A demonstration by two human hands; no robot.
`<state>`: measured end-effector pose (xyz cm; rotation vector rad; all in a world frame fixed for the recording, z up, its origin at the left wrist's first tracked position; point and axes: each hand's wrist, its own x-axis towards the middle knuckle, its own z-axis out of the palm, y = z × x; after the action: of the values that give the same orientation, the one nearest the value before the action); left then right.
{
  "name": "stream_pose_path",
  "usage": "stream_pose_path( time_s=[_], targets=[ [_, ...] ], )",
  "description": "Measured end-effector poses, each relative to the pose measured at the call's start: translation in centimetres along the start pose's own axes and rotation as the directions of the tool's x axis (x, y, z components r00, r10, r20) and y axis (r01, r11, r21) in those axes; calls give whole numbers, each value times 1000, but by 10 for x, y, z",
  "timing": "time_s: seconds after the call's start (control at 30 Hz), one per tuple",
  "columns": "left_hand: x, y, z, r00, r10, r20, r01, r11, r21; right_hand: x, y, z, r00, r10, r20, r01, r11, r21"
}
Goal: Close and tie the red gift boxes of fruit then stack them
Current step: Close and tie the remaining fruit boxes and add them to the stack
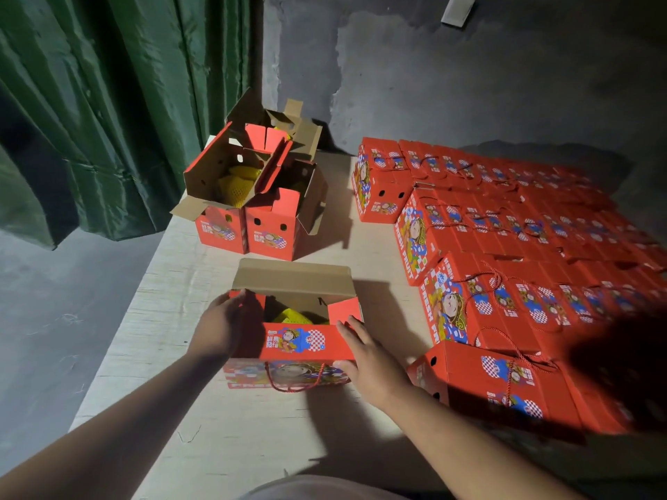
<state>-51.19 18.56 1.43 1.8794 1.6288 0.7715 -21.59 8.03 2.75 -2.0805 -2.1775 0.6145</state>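
**Folding the flaps shut on the near gift box**

The landmark is the open red gift box (294, 332) sitting on the counter (173, 319) right in front of the person. Left of it the counter edge drops to a grey floor, with a green curtain (90, 113) hanging beyond.

At the box's left end, the left hand (225, 328) cups the end wall, fingers curled over the top edge by the small side flap. Inside, yellow fruit in foam netting (292, 315) shows through the opening. The long back flap (292, 279) stands up; the front flap (306, 341) is folded partway over. At the right end, the right hand (364, 355) lies with straight fingers on the front flap's corner, thumb under its edge, pressing rather than gripping.

To do this step well, I judge the end flaps should go down first, then the long flaps, both hands pressing evenly so the slots meet and the red cord handle (294, 380) hanging on the front face stays free for tying.

Behind the box stand two more open boxes (252, 196). To its right lie rows of closed boxes (505, 247).

Readable print: "FRESH FRUIT" down a closed box's side; Chinese characters sit on the flap panel, too small to read.
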Motion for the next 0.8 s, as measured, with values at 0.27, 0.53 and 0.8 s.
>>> stream_pose_path(
  time_s=[0.27,0.53,0.8],
  targets=[
    [21,-7,-6,977,-214,17,207,919,-335,0,6,-5,999,-13,32,12,999,42],
    [36,-16,-5,954,-289,73,288,827,-483,14,15,-13,997,40,-69,-13,935,354],
    [15,-17,-6,999,-36,-23,31,979,-200,39,9,-28,870,440,-224,-139,654,744]
  ],
)
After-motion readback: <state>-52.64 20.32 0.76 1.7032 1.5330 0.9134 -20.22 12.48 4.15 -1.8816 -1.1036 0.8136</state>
